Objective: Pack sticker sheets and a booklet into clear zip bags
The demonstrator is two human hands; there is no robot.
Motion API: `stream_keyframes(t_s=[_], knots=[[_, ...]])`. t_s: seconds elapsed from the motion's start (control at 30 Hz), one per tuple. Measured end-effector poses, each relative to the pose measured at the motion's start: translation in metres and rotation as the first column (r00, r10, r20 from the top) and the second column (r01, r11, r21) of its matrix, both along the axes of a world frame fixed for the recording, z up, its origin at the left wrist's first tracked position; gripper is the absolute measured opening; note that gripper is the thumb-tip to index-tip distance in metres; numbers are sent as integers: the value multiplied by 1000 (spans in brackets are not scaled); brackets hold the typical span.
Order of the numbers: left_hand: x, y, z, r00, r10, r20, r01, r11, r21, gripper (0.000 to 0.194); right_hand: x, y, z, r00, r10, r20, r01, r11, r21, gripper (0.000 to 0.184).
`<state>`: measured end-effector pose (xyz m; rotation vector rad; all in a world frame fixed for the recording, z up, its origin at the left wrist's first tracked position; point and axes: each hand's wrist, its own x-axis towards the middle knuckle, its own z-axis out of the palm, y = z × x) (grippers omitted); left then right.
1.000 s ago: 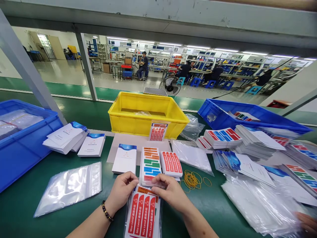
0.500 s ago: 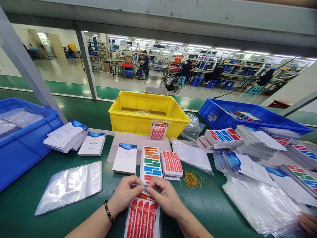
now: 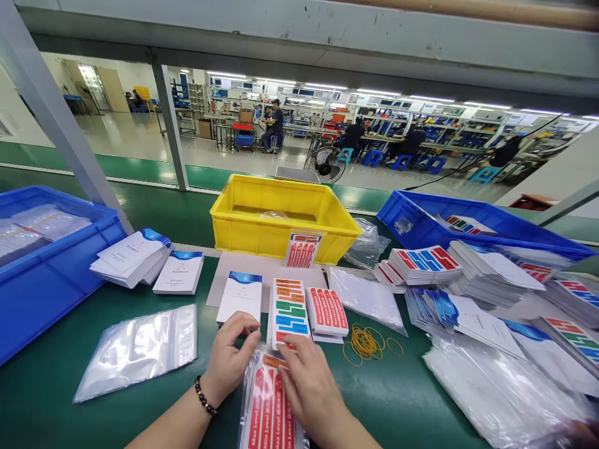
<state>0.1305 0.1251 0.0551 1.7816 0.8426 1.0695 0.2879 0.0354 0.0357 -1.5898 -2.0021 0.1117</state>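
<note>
A clear zip bag (image 3: 269, 405) with red "Max Level / Min Level" sticker sheets inside lies in front of me at the near edge. My right hand (image 3: 311, 386) rests on the bag's upper right part, fingers stretched out and touching it. Beside the bag's top left corner is my left hand (image 3: 234, 358), its fingers curved and slightly apart, with nothing visible in them. Just beyond my hands are a stack of multicoloured sticker sheets (image 3: 289, 312), a stack of white-and-blue booklets (image 3: 241, 299) and a stack of red sticker sheets (image 3: 327, 312).
A yellow bin (image 3: 281, 231) stands behind the stacks, with blue bins at left (image 3: 60, 274) and right (image 3: 468, 218). Rubber bands (image 3: 365, 343) lie right of my hands. Empty clear bags (image 3: 140, 349) lie to the left. Another person's hand (image 3: 583, 430) shows, blurred, at the lower right edge.
My fingers have let go of the bag's top edge, which they were pinching together. The left hand has moved left, off the bag; the right hand now lies flatter on it.
</note>
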Motion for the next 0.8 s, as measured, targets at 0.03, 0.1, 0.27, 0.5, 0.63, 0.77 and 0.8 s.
stream_keyframes(t_s=[0.03, 0.1, 0.27, 0.5, 0.63, 0.77, 0.8], knots=[[-2, 1, 0, 998, 49, 31, -49, 999, 1, 16, -5, -5, -8, 999, 34, 42, -34, 999, 5, 37], [-4, 2, 1, 991, 114, 72, -113, 993, -23, 18, -14, -12, -25, 984, 149, 102, -139, 986, -96, 56], [-4, 0, 1, 986, 136, 100, -131, 990, -51, 20, -28, -14, -51, 954, 284, 99, -217, 879, -425, 96], [-6, -2, 0, 982, 141, 124, -140, 990, -19, 18, -34, -8, -26, 959, 277, 56, -204, 816, -541, 101], [-37, -1, 11, 985, 169, 34, -169, 986, -14, 22, -33, -11, -25, 960, 276, 38, -211, 812, -544, 99], [-93, 10, 22, 868, 250, -429, -273, 962, 8, 29, -27, -12, -23, 958, 288, -3, -272, 901, -338, 82], [-107, 13, 22, 773, 279, -570, -321, 947, 28, 31, -26, -11, -19, 959, 284, -11, -278, 930, -242, 70]])
